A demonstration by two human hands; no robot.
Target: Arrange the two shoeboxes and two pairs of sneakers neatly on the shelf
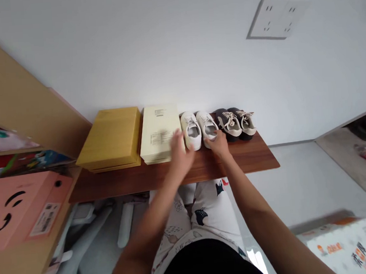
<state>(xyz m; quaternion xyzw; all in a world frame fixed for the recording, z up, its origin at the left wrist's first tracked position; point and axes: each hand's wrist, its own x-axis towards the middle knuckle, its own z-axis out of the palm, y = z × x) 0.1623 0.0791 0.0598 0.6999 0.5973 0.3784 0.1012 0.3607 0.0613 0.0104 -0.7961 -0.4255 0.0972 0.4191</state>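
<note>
A pair of white sneakers [199,128] stands on a brown wooden shelf [241,157] against the wall. My right hand [219,144] touches the heel of the right white sneaker, fingers curled on it. My left hand [179,152] is smeared by motion just left of the left white sneaker, in front of a cream box [159,132]; its fingers look spread. A pair of dark sneakers with beige laces [236,123] stands to the right of the white pair.
A yellow box [111,138] lies left of the cream box. A pink box with a face drawing [20,209] sits at lower left beside a wooden cabinet [18,103]. A printed carton [353,246] lies on the floor at right. A wall socket [275,18] is above.
</note>
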